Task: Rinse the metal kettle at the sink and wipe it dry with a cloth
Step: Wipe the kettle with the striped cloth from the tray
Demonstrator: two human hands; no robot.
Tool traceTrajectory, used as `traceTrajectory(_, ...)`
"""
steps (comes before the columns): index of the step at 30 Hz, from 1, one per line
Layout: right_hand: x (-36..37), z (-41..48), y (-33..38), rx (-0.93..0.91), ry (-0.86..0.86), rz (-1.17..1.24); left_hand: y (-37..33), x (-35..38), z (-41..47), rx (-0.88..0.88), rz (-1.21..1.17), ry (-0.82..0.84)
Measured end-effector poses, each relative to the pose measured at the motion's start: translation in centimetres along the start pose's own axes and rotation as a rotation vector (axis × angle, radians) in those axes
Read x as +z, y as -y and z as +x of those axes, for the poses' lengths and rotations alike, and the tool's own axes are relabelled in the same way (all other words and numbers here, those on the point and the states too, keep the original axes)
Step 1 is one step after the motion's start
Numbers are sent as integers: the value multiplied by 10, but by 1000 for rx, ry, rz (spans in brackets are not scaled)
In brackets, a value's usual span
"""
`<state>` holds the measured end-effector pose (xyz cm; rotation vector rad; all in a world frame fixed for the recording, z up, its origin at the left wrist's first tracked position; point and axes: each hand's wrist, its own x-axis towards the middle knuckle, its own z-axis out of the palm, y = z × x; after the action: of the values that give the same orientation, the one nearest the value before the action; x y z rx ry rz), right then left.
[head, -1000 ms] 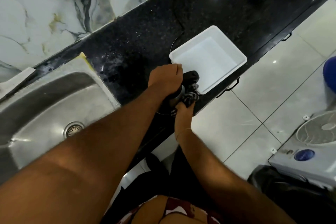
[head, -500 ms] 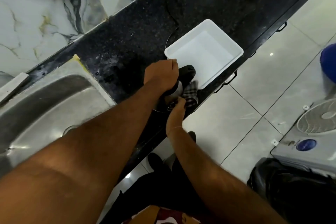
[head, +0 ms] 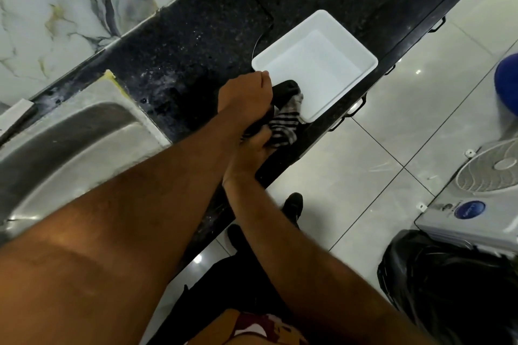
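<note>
The kettle (head: 284, 89) stands on the black counter near its front edge, and only its black handle and top show. My left hand (head: 246, 92) lies over it and grips the handle from above, hiding the metal body. Just below, my right hand (head: 252, 148) presses a black-and-white striped cloth (head: 284, 123) against the kettle's near side. The steel sink (head: 70, 143) lies to the left, partly behind my left forearm.
A white rectangular tray (head: 347, 47) sits on the black granite counter (head: 196, 36) right behind the kettle, with a black cord (head: 262, 19) curving past it. On the tiled floor at the right stand a white fan unit (head: 476, 196) and a black bag (head: 454, 283).
The striped cloth has spread out further to the right over the kettle's side. My right hand has shifted slightly along the kettle, while my left hand keeps its hold on top.
</note>
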<state>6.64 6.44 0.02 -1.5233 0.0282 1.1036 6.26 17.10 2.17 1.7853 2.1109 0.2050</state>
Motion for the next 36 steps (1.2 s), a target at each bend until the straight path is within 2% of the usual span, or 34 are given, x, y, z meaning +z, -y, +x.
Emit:
traceTrajectory(2,-1,18,5,73,-82,87,0,0,-1,-5,7,-4)
traceTrajectory(6,-8,17,-7,221,-141,125,-4,0,-1,-18,16,15)
traceTrajectory(8,-5,-5,-8,372,-100,128,-3,-2,-1,-22,17,16)
traceTrajectory(11,-20,-19,1,504,95,58,-5,-8,-4,-35,-8,35)
traceTrajectory(14,-58,-7,21,397,237,-64,-5,-10,-7,-25,-42,52)
traceTrajectory(17,-87,18,70,225,270,-173,-3,-11,-7,-6,-58,53)
traceTrajectory(21,-93,71,135,66,357,-176,0,-8,-8,19,-64,38)
traceTrajectory(26,-46,152,185,-206,458,-485,-3,-8,-8,-13,-57,58)
traceTrajectory(29,-11,204,194,-454,494,-849,-6,-10,-4,-50,-55,65)
traceTrajectory(31,13,237,183,-554,585,-1104,-8,-9,-2,-73,-57,77)
traceTrajectory(33,31,269,156,-587,738,-1344,-7,-7,-1,-95,-80,85)
traceTrajectory(36,48,291,108,-543,818,-1830,-5,-4,1,-136,-132,63)
